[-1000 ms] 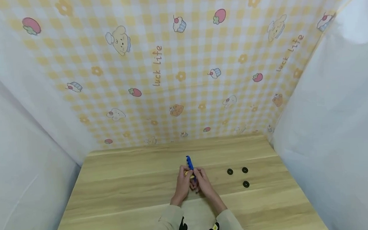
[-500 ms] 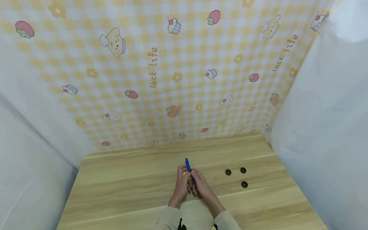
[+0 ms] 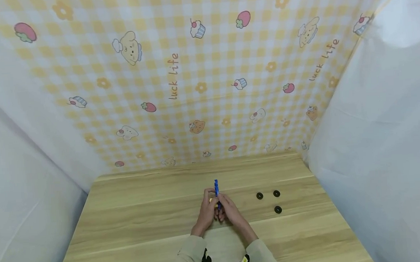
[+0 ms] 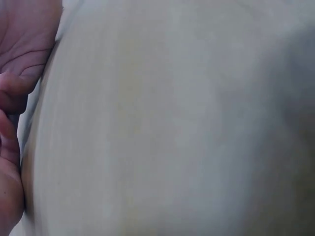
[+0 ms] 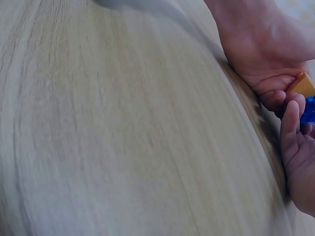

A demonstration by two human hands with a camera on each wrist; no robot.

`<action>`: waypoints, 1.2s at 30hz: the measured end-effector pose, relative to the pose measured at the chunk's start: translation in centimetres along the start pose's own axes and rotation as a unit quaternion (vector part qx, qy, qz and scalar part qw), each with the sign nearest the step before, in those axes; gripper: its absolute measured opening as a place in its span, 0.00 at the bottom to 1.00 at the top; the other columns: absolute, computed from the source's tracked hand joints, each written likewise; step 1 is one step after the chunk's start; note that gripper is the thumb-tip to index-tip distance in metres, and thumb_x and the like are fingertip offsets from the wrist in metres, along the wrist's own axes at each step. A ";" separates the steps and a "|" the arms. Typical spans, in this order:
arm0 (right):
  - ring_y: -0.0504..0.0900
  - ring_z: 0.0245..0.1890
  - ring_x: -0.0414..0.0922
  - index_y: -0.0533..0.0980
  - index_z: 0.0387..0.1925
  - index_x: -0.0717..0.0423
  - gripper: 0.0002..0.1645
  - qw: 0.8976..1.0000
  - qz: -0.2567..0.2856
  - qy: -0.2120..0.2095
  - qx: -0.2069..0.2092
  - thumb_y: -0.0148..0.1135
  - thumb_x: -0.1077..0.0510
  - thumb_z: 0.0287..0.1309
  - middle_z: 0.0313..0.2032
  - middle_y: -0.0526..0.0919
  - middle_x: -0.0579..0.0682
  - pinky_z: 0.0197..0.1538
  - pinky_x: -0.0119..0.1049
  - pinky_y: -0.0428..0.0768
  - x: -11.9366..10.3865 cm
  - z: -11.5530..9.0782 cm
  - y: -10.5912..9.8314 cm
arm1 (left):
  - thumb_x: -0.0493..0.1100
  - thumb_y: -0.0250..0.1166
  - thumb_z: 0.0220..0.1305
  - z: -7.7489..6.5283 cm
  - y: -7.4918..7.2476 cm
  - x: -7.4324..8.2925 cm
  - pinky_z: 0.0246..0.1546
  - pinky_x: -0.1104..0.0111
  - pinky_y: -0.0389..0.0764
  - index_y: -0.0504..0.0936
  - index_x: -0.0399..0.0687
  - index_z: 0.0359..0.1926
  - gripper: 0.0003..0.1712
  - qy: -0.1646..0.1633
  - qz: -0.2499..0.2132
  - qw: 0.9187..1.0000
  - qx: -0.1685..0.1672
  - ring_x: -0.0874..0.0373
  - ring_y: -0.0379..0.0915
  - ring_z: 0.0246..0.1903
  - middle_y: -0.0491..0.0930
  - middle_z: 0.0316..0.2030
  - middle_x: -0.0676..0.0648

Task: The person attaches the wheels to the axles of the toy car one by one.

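Observation:
Over the middle of the table both hands meet around a long, narrow blue toy-like piece [image 3: 216, 187] with a notched edge. It points away from me, its near end hidden by the fingers. My left hand [image 3: 205, 213] grips a small yellow-orange part [image 3: 212, 201] against the blue piece. My right hand [image 3: 233, 213] pinches the blue piece from the other side. In the right wrist view the orange part [image 5: 302, 86] shows a flat, angular face beside the blue piece [image 5: 308, 111]. The left wrist view shows only some fingers and palm [image 4: 24, 39] at its left edge.
Three black rings [image 3: 259, 196], like small toy tires, lie on the wood-grain table [image 3: 146, 212] to the right of my hands. A yellow checked cloth [image 3: 202, 108] hangs behind the table. White sheets [image 3: 378, 119] close off both sides.
The blue piece, which leaned to the left, now points more straight away from me. Both hands stay together with their grip. The head view has shifted slightly, and the black rings lie where they were.

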State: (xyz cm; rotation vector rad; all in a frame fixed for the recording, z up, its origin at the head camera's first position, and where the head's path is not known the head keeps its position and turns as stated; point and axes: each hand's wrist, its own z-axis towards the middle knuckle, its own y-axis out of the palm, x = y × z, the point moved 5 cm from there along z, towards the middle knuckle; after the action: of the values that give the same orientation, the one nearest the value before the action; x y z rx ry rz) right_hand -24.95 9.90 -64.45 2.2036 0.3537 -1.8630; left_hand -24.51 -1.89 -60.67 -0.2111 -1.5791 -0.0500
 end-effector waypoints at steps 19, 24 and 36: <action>0.75 0.21 0.38 0.64 0.71 0.60 0.35 1.000 0.004 0.005 0.027 0.45 0.40 0.76 0.25 0.76 0.49 0.24 0.29 0.77 0.7 -0.5 -0.8 | 0.37 0.51 0.71 1.1 1.3 -3.6 0.18 0.74 0.67 0.58 0.42 0.65 0.24 -0.004 -0.099 0.995 -0.024 0.61 0.65 0.19 0.72 0.52 0.38; 0.74 0.20 0.38 0.66 0.70 0.57 0.35 0.999 0.006 0.002 0.034 0.47 0.39 0.74 0.25 0.76 0.49 0.24 0.29 0.77 1.1 -0.3 -0.7 | 0.36 0.51 0.72 0.8 1.0 -3.2 0.22 0.72 0.71 0.57 0.41 0.66 0.24 -0.004 -0.081 0.997 -0.017 0.58 0.67 0.22 0.75 0.52 0.39; 0.75 0.19 0.38 0.66 0.70 0.58 0.35 0.999 -0.004 -0.017 0.039 0.44 0.39 0.76 0.24 0.76 0.48 0.23 0.29 0.78 1.0 -0.3 -0.6 | 0.35 0.53 0.69 -0.1 0.5 -0.6 0.20 0.74 0.71 0.58 0.37 0.65 0.26 -0.008 -0.063 0.998 -0.011 0.63 0.67 0.18 0.74 0.55 0.33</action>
State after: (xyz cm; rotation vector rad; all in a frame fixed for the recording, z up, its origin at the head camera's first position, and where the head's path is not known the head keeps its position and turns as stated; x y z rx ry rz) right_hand -24.72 10.63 -65.39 2.2197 0.2884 -1.9487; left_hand -24.32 -1.45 -61.30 -0.1291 -1.6075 -0.1651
